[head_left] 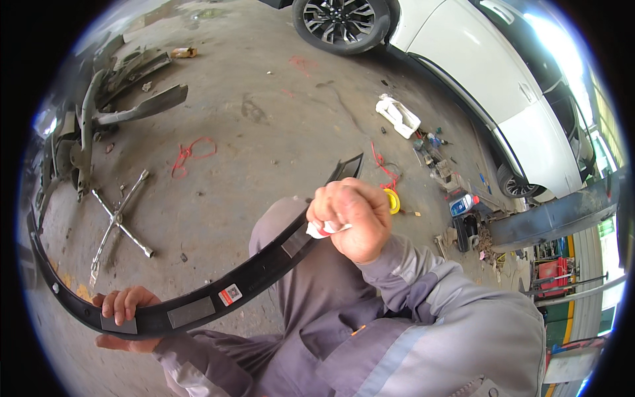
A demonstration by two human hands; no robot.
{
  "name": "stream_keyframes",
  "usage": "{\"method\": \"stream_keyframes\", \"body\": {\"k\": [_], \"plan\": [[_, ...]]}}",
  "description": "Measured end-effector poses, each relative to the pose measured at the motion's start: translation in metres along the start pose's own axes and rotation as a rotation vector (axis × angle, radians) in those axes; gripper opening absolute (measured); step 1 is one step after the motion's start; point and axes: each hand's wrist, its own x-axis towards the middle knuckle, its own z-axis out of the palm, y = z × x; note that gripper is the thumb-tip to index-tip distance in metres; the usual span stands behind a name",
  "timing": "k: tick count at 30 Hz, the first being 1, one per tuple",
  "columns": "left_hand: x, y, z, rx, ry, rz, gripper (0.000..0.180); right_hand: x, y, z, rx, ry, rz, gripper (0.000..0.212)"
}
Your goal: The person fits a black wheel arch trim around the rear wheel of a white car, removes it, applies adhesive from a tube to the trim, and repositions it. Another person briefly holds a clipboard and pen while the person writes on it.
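A long, curved black wheel arch trim (264, 276) lies across my lap, its inner side turned up. Grey rectangular pads and a white-and-red label (229, 295) sit along it. My left hand (126, 311) is closed around its lower left part, fingers on top and thumb beneath. My right hand (354, 215) is closed in a fist above the trim's upper right part. A small white-and-red thing (323, 230) pokes out of that fist; most of it is hidden, so its kind is unclear. A yellow ring-shaped thing (393, 201) shows just beyond the right hand.
On the concrete floor lie a cross-shaped lug wrench (118, 218), red string (192, 157), a white plastic container (398, 116) and a blue-and-white bottle (464, 204) among scattered tools. Removed car parts (89, 126) are piled at left. A white car (489, 73) stands at far right.
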Motion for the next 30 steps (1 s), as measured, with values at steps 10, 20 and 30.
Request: {"method": "stream_keyframes", "body": {"k": [10, 20, 30], "plan": [[-0.001, 0.001, -0.002, 0.006, 0.0, -0.005, 0.068, -0.001, 0.005, 0.01, 0.052, -0.095, -0.102, 0.033], [-0.002, 0.001, -0.001, 0.008, 0.0, -0.003, 0.067, -0.001, 0.0, -0.007, -0.034, 0.0, -0.044, 0.037], [-0.002, 0.002, -0.001, 0.018, 0.009, -0.006, 0.068, -0.006, -0.002, -0.004, 0.017, 0.01, 0.002, 0.033]]}}
